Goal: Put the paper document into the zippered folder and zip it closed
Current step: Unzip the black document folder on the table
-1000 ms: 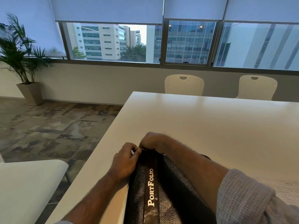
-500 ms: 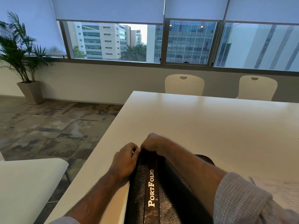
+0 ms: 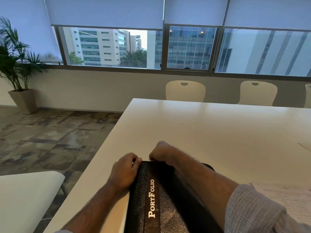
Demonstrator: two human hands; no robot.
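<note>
We see the black folder (image 3: 168, 199) on the tabletop (image 3: 202, 128). The left hand (image 3: 125, 170) pinches its far corner; the right hand (image 3: 161, 153) is curled there, grip unclear. The paper (image 3: 289, 199) lies right of the folder.

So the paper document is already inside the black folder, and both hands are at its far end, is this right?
Not quite. The head view shows the paper document lying on the white table, right of the black folder, not inside it. The left hand and right hand are at its far end, as you say.
</note>
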